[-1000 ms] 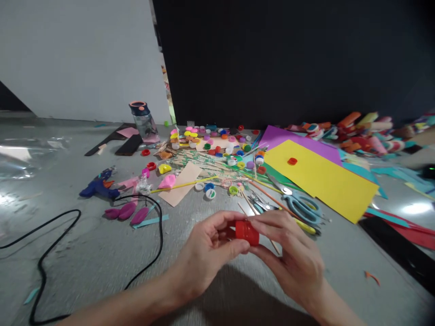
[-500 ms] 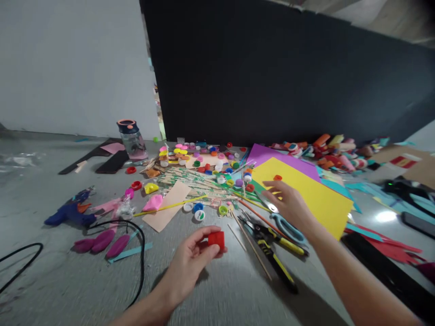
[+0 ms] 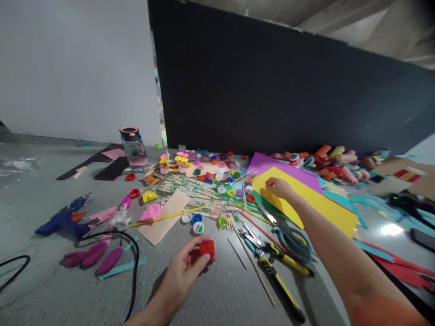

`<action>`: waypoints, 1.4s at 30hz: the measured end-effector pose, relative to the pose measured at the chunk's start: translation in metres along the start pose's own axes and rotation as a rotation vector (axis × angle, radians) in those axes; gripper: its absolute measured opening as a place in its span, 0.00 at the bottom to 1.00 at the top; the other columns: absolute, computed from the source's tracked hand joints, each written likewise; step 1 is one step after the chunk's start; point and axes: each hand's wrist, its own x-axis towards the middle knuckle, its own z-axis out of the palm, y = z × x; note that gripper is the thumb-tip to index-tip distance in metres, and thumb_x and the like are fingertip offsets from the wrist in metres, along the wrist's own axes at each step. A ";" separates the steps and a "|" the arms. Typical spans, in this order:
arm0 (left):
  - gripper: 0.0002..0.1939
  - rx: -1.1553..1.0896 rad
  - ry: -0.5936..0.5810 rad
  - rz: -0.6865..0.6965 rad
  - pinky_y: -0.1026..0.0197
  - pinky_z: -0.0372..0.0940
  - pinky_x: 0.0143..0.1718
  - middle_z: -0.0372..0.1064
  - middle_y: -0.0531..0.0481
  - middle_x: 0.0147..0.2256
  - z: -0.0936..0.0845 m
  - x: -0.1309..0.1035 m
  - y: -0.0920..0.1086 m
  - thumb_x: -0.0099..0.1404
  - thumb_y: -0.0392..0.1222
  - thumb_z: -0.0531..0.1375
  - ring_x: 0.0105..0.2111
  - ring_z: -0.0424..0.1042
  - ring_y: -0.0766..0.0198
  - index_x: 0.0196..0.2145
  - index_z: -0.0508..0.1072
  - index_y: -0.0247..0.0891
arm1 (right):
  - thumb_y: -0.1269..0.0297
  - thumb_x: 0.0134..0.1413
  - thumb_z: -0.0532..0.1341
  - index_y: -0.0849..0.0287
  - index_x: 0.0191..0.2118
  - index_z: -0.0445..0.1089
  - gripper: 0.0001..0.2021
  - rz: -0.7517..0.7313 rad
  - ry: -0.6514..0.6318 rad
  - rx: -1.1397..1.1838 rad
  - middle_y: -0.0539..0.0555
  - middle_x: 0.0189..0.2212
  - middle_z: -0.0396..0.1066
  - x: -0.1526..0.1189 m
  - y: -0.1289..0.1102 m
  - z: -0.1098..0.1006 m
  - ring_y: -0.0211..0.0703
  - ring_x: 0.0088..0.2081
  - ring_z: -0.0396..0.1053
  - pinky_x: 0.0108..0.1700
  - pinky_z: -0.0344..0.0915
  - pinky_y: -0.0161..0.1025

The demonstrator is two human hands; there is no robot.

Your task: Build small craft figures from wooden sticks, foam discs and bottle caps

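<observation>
My left hand point(image 3: 186, 265) is closed around red bottle caps point(image 3: 207, 248), which look like two pressed together, above the grey table at the front. Farther off, my right hand point(image 3: 281, 187) reaches over a yellow sheet point(image 3: 326, 210). Its fingertips pinch a small orange-red bottle cap point(image 3: 270, 183), mostly covered by the fingers. Below that arm lie scissors with blue-grey handles point(image 3: 292, 242) and pliers with yellow-and-black handles point(image 3: 280, 280). White and blue bottle caps point(image 3: 197, 219) rest just beyond my left hand.
Bundled wooden sticks point(image 3: 190, 190) and many coloured caps cover the middle of the table. At the left are a water bottle point(image 3: 134, 147), a blue clay figure point(image 3: 63, 222) and a black cable point(image 3: 136, 271). A black panel point(image 3: 272, 86) stands behind.
My right hand has moved forward to the orange-red cap on the yellow sheet and closed its fingers on it. My left hand keeps its hold on the red caps. The view has tilted slightly upward.
</observation>
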 end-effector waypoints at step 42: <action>0.19 0.046 -0.003 0.210 0.58 0.71 0.43 0.74 0.45 0.44 0.014 -0.023 0.027 0.63 0.44 0.64 0.40 0.76 0.60 0.51 0.70 0.37 | 0.60 0.66 0.59 0.52 0.60 0.62 0.19 -0.605 0.057 0.392 0.58 0.48 0.73 -0.243 -0.119 -0.006 0.44 0.36 0.74 0.41 0.72 0.44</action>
